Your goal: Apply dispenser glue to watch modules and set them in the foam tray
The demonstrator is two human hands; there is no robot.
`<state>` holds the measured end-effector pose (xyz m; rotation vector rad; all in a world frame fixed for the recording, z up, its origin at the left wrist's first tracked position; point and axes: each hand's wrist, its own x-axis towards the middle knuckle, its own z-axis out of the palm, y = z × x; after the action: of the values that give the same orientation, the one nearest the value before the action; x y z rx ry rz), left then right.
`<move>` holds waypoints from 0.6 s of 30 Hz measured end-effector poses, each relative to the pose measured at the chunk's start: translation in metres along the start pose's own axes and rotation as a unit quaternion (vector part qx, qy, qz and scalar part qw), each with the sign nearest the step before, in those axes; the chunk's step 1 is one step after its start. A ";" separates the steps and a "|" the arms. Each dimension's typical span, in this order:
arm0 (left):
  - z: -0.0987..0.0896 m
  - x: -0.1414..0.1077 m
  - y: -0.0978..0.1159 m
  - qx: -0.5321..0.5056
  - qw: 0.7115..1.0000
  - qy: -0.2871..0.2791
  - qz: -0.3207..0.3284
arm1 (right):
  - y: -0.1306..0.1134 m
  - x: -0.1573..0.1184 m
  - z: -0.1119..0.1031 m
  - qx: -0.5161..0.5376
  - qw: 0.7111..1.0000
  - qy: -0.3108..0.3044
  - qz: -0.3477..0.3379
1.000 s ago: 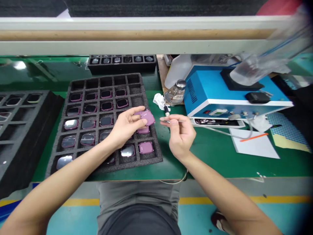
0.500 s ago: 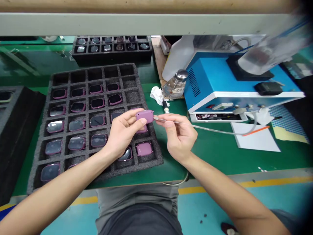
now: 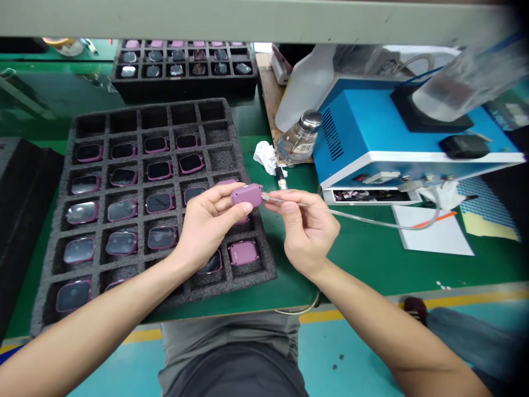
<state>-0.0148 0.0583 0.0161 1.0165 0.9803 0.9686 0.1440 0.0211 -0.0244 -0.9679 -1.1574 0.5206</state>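
Between the thumb and fingers of my left hand (image 3: 209, 220) is a purple smartwatch case (image 3: 248, 195), held above the right side of the foam tray. My right hand (image 3: 308, 229) pinches a clear dispensing tube (image 3: 363, 219) near its narrow tip. That tip meets or nearly touches the right edge of the case; exact contact is too small to tell. Below lies the dark foam tray (image 3: 182, 295), whose cells hold several purple watch cases with dark screens. One purple case (image 3: 243, 253) rests back side up in the near right cell. My left arm hides part of the tray.
A blue machine (image 3: 363, 121) stands at the right, the tube running to its front. Beside it are a glass bottle (image 3: 301, 138), crumpled tissue (image 3: 265, 156) and white paper (image 3: 433, 234). Another filled tray (image 3: 185, 85) sits behind; a dark foam block (image 3: 25, 220) is at left. A shelf edge (image 3: 264, 22) crosses above.
My view has shifted slightly, bringing more of the back tray into sight. Both hands keep their grips, with the tube tip still at the case's right edge. A person's leg appears at lower right.
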 end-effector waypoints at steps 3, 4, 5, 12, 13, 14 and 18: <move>0.000 0.000 0.000 0.000 1.000 0.000 0.000 | 0.001 0.000 -0.001 0.014 1.000 -0.003 -0.002; 0.000 0.000 0.000 0.001 1.000 0.001 0.000 | 0.001 0.000 -0.001 0.016 1.000 -0.004 -0.003; 0.000 0.000 0.000 0.001 1.000 0.001 0.000 | 0.001 0.000 -0.001 0.016 1.000 -0.005 -0.004; 0.000 0.000 0.001 -0.002 1.000 -0.001 0.003 | 0.001 0.000 0.000 -0.003 1.000 0.002 0.001; 0.000 0.000 0.001 -0.001 1.000 -0.001 0.003 | 0.001 0.000 0.000 -0.006 1.000 0.003 0.003; 0.000 0.000 0.000 -0.001 1.000 -0.001 0.003 | 0.001 -0.001 0.000 -0.006 1.000 0.003 0.004; 0.000 0.000 0.000 -0.002 1.000 -0.005 0.005 | 0.001 -0.001 0.000 0.002 1.000 0.001 -0.003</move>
<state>-0.0149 0.0582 0.0165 1.0232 0.9658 0.9721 0.1437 0.0213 -0.0260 -0.9617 -1.1566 0.5175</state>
